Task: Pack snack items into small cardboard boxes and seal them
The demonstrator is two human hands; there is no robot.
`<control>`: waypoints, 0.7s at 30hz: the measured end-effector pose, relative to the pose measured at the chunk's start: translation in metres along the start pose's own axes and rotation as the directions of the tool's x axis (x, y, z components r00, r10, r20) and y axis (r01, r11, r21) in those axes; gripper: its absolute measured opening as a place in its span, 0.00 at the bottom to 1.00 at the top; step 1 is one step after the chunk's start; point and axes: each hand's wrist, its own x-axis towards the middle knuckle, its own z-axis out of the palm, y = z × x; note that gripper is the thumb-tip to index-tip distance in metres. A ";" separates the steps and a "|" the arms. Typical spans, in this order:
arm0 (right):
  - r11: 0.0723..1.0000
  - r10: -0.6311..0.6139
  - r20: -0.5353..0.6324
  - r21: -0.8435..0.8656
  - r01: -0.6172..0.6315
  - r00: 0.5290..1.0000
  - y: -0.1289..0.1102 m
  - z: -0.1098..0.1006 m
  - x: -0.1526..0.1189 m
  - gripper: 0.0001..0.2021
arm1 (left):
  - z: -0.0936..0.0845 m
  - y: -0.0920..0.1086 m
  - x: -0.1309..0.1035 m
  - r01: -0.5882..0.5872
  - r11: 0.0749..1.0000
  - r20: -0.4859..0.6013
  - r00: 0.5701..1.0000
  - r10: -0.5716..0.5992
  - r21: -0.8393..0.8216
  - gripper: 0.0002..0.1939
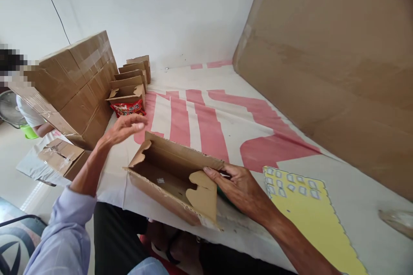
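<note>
A cardboard box (171, 148) with its top open is tilted at the front edge of the table. My right hand (243, 187) grips its right end, thumb over the rim and the other fingers mostly hidden behind. Inside the box lies a small whitish piece (160, 180), too small to name. Something dark green shows partly under my right hand. My left hand (125, 128) hovers past the box's far left corner with fingers stretched out, holding nothing. Just beyond it a red printed packet (127, 108) leans against a row of open cardboard boxes (126, 92).
Large taped cartons (80, 86) stand at the left, and a big cardboard panel (329, 64) borders the right. A yellow sheet (300, 210) with several small stickers lies on the white and red table cover (209, 124). Another person's arm (43, 129) shows at far left.
</note>
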 end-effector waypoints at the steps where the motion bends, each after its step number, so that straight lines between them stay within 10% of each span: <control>1: 1.000 0.007 0.000 0.020 -0.007 1.000 0.001 0.000 0.001 0.25 | -0.001 0.023 -0.024 -0.064 0.996 0.227 0.973 0.050 0.055 0.26; 5: 1.000 -0.004 0.013 0.028 0.003 1.000 0.005 0.002 0.005 0.25 | 0.019 0.093 -0.101 -0.518 0.810 0.592 0.755 0.282 0.275 0.37; 8: 1.000 -0.028 0.017 -0.011 0.028 0.999 0.004 0.008 0.007 0.25 | 0.048 0.099 -0.125 -0.634 0.621 0.687 0.698 0.204 0.460 0.32; 12: 0.998 -0.061 0.032 -0.009 0.061 0.998 -0.003 0.014 0.005 0.26 | 0.069 0.081 -0.136 -0.585 0.515 0.662 0.748 0.043 0.627 0.18; 15: 0.997 -0.072 0.017 -0.010 0.072 0.997 -0.004 0.013 0.000 0.27 | 0.056 0.075 -0.136 -0.583 0.644 0.657 0.736 0.162 0.495 0.20; 19: 0.998 -0.054 -0.042 -0.036 0.052 0.998 -0.002 0.008 -0.005 0.25 | 0.011 0.051 -0.098 -0.288 0.819 0.303 0.941 0.148 0.496 0.14; 21: 0.998 -0.044 -0.061 -0.041 0.042 0.997 -0.003 0.007 -0.007 0.25 | -0.007 0.025 -0.066 -0.014 0.685 0.068 0.996 -0.052 0.728 0.14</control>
